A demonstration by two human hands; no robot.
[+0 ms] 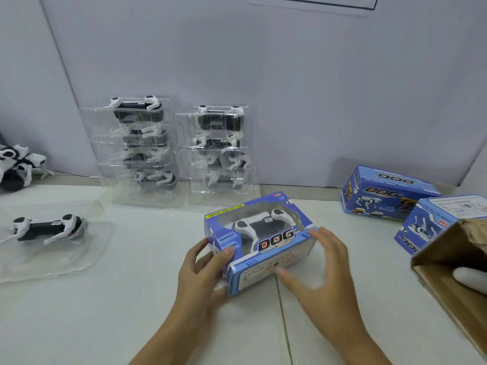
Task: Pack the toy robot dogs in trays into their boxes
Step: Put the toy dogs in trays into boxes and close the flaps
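Observation:
A blue windowed box (pixel 274 248) lies on the white table in front of me, with a black-and-white toy robot dog (pixel 257 223) visible inside it. My left hand (pixel 203 270) grips the box's left end, thumb on top. At the box's right side my right hand (pixel 321 275) has spread fingers, thumb by the near face, not clearly clasping it. Another toy dog in a clear tray (pixel 47 229) lies at the left. Two stacks of trayed dogs (pixel 142 148) (pixel 220 151) lean against the wall.
Two more blue boxes (pixel 382 191) (pixel 432 222) sit at the right. An open cardboard carton (pixel 453 262) with a white object (pixel 471 279) inside juts in at the right edge. Loose toy dogs (pixel 18 164) are piled at the far left.

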